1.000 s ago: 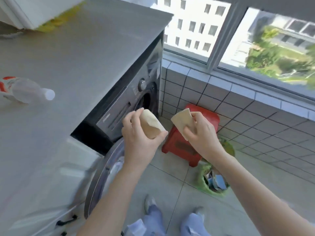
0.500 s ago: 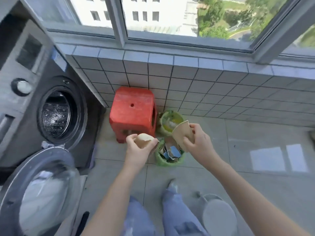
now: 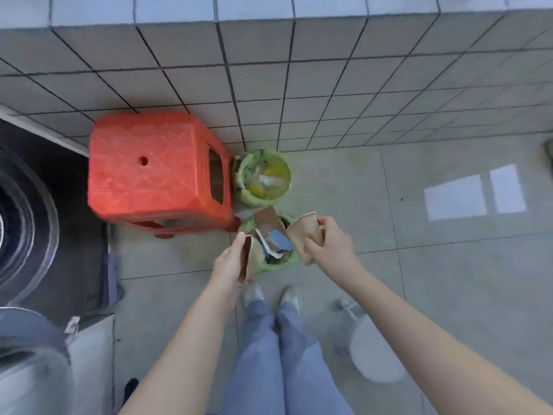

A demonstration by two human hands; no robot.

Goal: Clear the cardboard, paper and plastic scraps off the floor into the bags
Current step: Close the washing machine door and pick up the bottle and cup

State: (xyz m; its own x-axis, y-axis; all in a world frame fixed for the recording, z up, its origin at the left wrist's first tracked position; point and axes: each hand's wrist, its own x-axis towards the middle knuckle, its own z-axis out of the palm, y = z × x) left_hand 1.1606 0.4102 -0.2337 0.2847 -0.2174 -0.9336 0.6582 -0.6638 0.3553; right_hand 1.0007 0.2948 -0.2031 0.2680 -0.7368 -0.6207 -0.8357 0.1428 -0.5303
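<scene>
Two green bags stand open on the floor beside the red stool. The near bag (image 3: pixel 279 266) holds several cardboard and paper scraps, blue and brown. The far bag (image 3: pixel 239 190) holds yellow and white scraps. My left hand (image 3: pixel 230 262) grips a tan cardboard piece (image 3: pixel 251 259) at the near bag's left rim. My right hand (image 3: pixel 327 245) grips a second tan cardboard piece (image 3: pixel 303 232) at that bag's right rim.
A red plastic stool (image 3: pixel 152 172) stands against the tiled wall, left of the bags. A washing machine with its door open (image 3: pixel 27 205) fills the left edge. A white lidded bin (image 3: pixel 374 351) sits by my right leg. My feet stand just behind the near bag.
The view has tilted down from the window to the floor. Both hands have come down with their cardboard pieces to either side of the near green bag.
</scene>
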